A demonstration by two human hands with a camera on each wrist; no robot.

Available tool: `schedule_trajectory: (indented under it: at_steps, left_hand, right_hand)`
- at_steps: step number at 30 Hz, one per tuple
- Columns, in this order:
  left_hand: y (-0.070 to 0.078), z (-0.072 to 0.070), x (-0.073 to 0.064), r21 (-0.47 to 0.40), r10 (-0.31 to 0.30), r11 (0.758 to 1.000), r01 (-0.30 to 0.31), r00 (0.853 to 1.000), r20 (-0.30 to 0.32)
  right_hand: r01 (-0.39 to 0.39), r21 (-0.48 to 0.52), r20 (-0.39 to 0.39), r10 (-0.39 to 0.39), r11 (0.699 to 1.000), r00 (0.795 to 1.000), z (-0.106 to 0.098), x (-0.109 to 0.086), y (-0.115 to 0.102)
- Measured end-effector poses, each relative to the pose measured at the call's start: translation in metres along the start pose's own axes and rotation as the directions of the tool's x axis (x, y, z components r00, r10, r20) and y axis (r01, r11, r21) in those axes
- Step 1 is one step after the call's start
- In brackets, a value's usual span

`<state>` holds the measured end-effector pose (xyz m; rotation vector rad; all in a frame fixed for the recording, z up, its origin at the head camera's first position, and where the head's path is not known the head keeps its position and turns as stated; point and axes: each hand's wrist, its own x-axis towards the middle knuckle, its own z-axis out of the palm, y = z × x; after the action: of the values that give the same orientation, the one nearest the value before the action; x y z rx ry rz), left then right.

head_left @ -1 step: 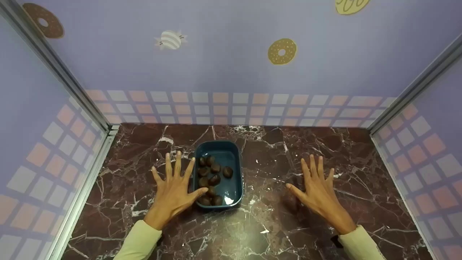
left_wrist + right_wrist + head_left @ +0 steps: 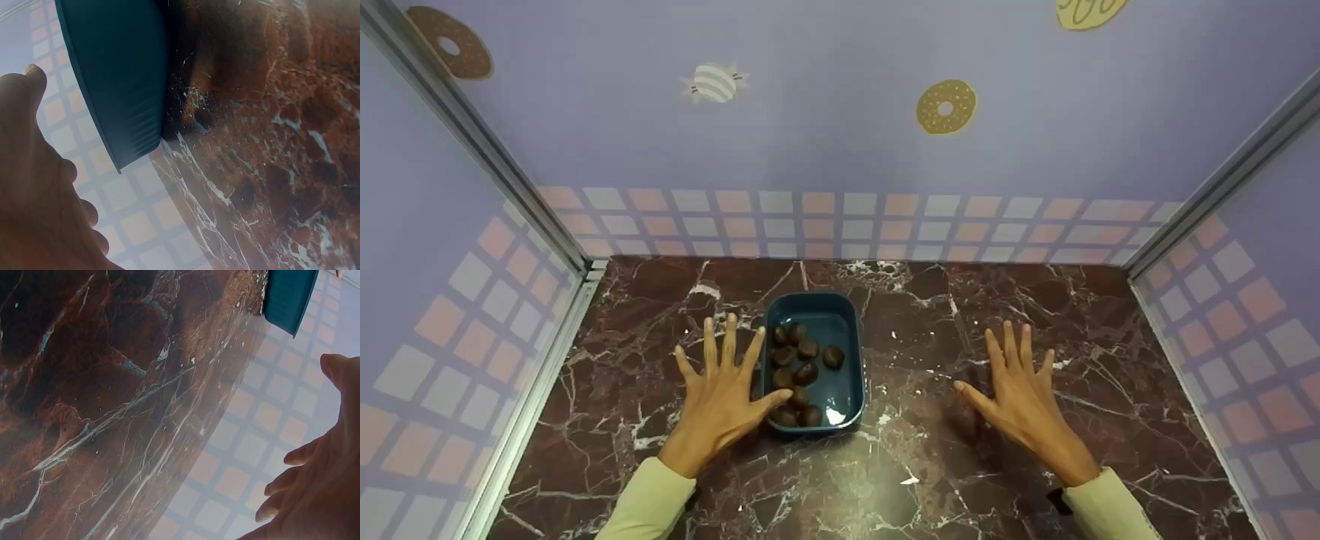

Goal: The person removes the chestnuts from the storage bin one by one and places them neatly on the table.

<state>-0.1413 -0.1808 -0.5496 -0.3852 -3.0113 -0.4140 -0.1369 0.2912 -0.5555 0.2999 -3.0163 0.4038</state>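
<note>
A teal rectangular tray (image 2: 840,390) stands on the dark marbled tabletop, its side wall (image 2: 112,67) filling the upper left of the left wrist view. Several dark brown, rounded chestnuts (image 2: 808,347) lie in it, mostly along its left side. My left hand (image 2: 721,401) is spread beside the tray, the thumb and index fingertip overlapping its left rim in the head view. Well to the tray's right, my right hand (image 2: 1024,405) is spread with straight fingers and holds nothing. The right wrist view shows the tray's corner (image 2: 289,304) beyond the right thumb.
A lilac back wall (image 2: 840,150) with a checked band and printed sweets rises behind the tabletop (image 2: 915,300). Side panels (image 2: 427,337) with metal edge strips close off the left and right. Marbled surface lies between the tray and my right hand.
</note>
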Motion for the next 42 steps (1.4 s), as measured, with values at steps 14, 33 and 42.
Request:
schedule_trajectory:
  at_steps: [14,33,42]
  left_hand:
    - [0.001,-0.003,-0.005,0.018,0.004,1.0,-0.004,1.0,0.006]
    - [0.009,0.027,-0.022,-0.284,0.023,0.959,-0.006,0.998,0.058]
    - [0.018,0.046,-0.028,-0.476,0.031,0.879,-0.011,0.999,0.034]
  right_hand:
    - [-0.015,-0.001,0.047,0.015,1.0,0.999,0.002,0.006,-0.005]
    - [0.191,0.245,-0.218,-0.138,0.95,0.966,0.023,0.009,-0.039]
    - [0.324,0.284,-0.319,-0.23,0.902,0.92,0.033,0.01,-0.053]
